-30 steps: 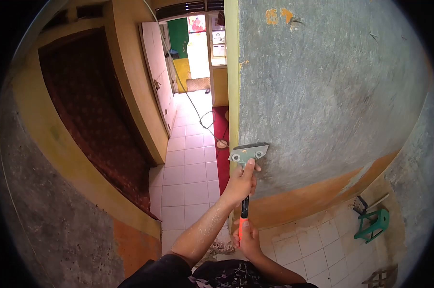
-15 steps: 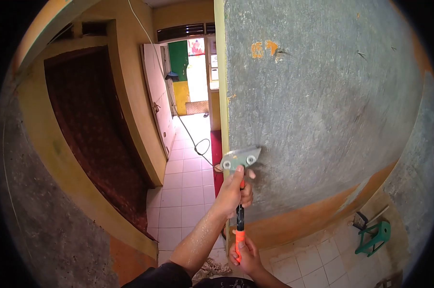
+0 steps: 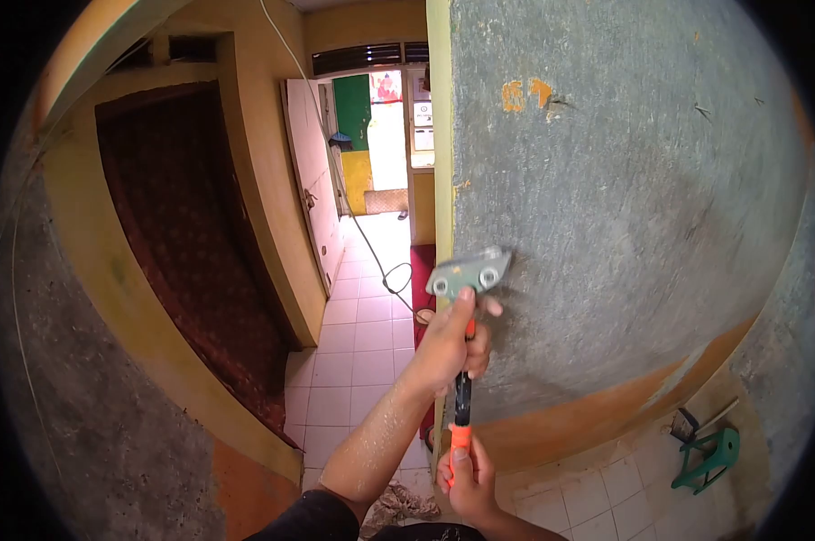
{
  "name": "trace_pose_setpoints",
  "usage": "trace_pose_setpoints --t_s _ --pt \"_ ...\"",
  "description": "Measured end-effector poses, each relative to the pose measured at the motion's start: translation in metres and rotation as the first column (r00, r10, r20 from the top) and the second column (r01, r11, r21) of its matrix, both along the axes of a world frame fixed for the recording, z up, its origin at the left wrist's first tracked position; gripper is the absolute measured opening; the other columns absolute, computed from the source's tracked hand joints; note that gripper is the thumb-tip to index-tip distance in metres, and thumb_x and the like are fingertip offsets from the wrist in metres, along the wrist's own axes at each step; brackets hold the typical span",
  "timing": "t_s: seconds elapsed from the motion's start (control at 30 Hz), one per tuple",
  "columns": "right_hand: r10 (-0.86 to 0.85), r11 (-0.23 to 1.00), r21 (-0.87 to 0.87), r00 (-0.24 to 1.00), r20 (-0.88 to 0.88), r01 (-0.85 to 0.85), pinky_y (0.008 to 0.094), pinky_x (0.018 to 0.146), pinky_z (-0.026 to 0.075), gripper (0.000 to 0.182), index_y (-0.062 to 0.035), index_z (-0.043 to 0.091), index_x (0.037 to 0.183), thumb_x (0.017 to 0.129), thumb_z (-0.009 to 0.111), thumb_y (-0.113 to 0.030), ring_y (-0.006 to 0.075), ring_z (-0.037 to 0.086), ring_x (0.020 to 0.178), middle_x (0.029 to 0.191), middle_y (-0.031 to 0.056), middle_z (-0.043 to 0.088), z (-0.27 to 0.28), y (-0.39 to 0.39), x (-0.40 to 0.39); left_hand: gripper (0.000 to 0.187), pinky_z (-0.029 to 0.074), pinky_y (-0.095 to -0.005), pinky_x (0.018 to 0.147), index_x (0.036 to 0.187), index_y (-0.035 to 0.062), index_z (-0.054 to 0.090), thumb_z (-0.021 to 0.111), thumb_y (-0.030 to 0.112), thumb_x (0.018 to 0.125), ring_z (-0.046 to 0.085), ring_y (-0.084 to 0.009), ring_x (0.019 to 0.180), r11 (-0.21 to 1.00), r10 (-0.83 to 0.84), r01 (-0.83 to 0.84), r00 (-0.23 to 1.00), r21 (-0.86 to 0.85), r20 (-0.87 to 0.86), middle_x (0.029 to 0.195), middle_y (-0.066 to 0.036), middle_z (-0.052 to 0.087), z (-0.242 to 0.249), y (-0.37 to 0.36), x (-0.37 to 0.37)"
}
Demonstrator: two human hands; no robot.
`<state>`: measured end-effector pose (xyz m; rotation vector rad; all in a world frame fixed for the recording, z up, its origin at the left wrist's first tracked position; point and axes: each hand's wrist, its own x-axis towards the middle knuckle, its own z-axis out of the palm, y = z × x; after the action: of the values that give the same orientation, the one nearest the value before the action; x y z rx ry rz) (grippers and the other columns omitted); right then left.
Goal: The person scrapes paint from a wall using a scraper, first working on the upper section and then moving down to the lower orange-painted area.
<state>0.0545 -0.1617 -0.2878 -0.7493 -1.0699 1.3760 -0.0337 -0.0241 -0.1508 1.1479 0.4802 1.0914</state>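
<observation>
A long-handled wall scraper [image 3: 462, 397] with an orange and black handle stands nearly upright in front of me. Its wide metal head [image 3: 467, 275], fixed with two round bolts, is at the grey scraped wall [image 3: 624, 225], near the wall's yellow left edge; whether the blade touches is blurred. My left hand [image 3: 448, 347] is closed round the upper handle, thumb up just below the head. Lower down, my right hand [image 3: 470, 476] grips the orange end of the handle. White specks of dust cover my left forearm.
An orange band [image 3: 597, 415] runs along the wall's base. A green plastic stool [image 3: 709, 460] and a dustpan [image 3: 684, 424] are at lower right. A tiled passage [image 3: 349, 361] leads left to an open door [image 3: 313, 180]. A cable [image 3: 362, 230] hangs there; a crumpled cloth [image 3: 398, 505] lies below.
The scraper head has slid a little up the wall, with both hands still on the handle. My view has turned slightly left.
</observation>
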Motion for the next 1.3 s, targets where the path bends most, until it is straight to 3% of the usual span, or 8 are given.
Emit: trace_pose_setpoints --t_s 0.17,0.37,0.57,0.63,0.83,1.0,1.2,1.3 --pt "0.002 0.999 0.037 1.000 -0.027 -0.001 0.0221 0.048 0.040 0.043 -0.0018 0.038 0.143 0.106 0.043 -0.024 0.0059 0.041 0.056 0.071 0.0007 0.044 0.029 0.015 -0.005 0.054 0.024 -0.0259 0.039 0.109 0.0074 0.051 0.025 0.054 0.106 0.022 -0.0065 0.039 0.996 0.045 -0.049 0.998 0.074 0.053 0.052 0.006 0.026 0.036 0.009 -0.004" --pt "0.004 1.000 0.031 0.999 -0.033 -0.003 0.0241 0.045 0.036 0.046 -0.0037 0.039 0.140 0.107 0.038 -0.036 0.0095 0.039 0.048 0.066 0.0035 0.043 -0.001 0.003 -0.009 0.053 0.025 -0.0263 0.039 0.107 0.0067 0.050 0.031 0.056 0.104 0.025 -0.0079 0.038 0.996 0.079 -0.075 0.993 0.048 -0.083 0.049 0.005 0.028 0.008 0.003 0.002" --pt "-0.051 0.996 0.073 0.998 -0.039 0.054 0.0247 0.046 0.037 0.044 -0.0035 0.041 0.139 0.107 0.039 -0.034 0.0090 0.040 0.049 0.066 0.0031 0.043 0.044 0.013 -0.011 0.052 0.025 -0.0262 0.038 0.108 0.0063 0.051 0.031 0.054 0.105 0.025 -0.0075 0.038 0.985 0.089 -0.081 0.995 0.150 -0.048 0.050 0.006 0.028 0.061 0.009 0.004" --pt "-0.055 0.996 0.071 0.997 -0.050 0.058 0.0238 0.047 0.039 0.042 -0.0026 0.043 0.139 0.106 0.041 -0.028 0.0076 0.042 0.053 0.068 0.0016 0.044 0.046 0.011 -0.012 0.051 0.025 -0.0259 0.038 0.108 0.0061 0.050 0.031 0.054 0.105 0.026 -0.0078 0.037 0.989 0.092 -0.086 0.995 0.124 -0.044 0.050 0.005 0.028 0.057 0.007 0.005" --pt "-0.099 0.995 0.003 0.995 -0.005 0.099 0.0235 0.045 0.036 0.045 -0.0034 0.042 0.138 0.107 0.038 -0.035 0.0095 0.040 0.048 0.065 0.0034 0.043 0.034 -0.004 -0.020 0.050 0.025 -0.0260 0.038 0.108 0.0068 0.051 0.032 0.053 0.105 0.025 -0.0083 0.037 0.993 0.079 -0.071 0.993 0.094 -0.090 0.050 0.005 0.029 0.037 0.001 0.006" --pt "-0.119 0.991 0.054 0.992 -0.051 0.121 0.0229 0.046 0.039 0.043 -0.0035 0.042 0.140 0.106 0.042 -0.029 0.0067 0.041 0.053 0.068 0.0007 0.043 0.073 0.011 -0.025 0.050 0.024 -0.0259 0.038 0.109 0.0053 0.050 0.031 0.052 0.106 0.024 -0.0075 0.038 0.983 0.057 -0.052 0.998 0.177 -0.026 0.050 0.006 0.027 0.084 0.009 0.001" --pt "-0.135 0.990 0.023 0.990 -0.043 0.136 0.0223 0.046 0.038 0.042 -0.0038 0.044 0.139 0.106 0.044 -0.028 0.0060 0.040 0.054 0.069 -0.0007 0.043 0.048 -0.006 -0.031 0.050 0.024 -0.0263 0.038 0.107 0.0060 0.051 0.031 0.052 0.106 0.025 -0.0077 0.038 0.997 0.055 -0.050 0.995 0.064 -0.080 0.051 0.006 0.027 0.049 -0.001 -0.004" --pt "-0.151 0.988 0.008 0.987 -0.056 0.152 0.0223 0.047 0.038 0.042 -0.0038 0.044 0.139 0.106 0.044 -0.029 0.0056 0.040 0.054 0.069 -0.0009 0.043 0.061 -0.007 -0.031 0.050 0.024 -0.0260 0.038 0.108 0.0060 0.051 0.031 0.052 0.105 0.025 -0.0074 0.038 0.992 0.082 -0.078 0.996 0.095 -0.040 0.051 0.006 0.028 0.061 -0.001 -0.001"
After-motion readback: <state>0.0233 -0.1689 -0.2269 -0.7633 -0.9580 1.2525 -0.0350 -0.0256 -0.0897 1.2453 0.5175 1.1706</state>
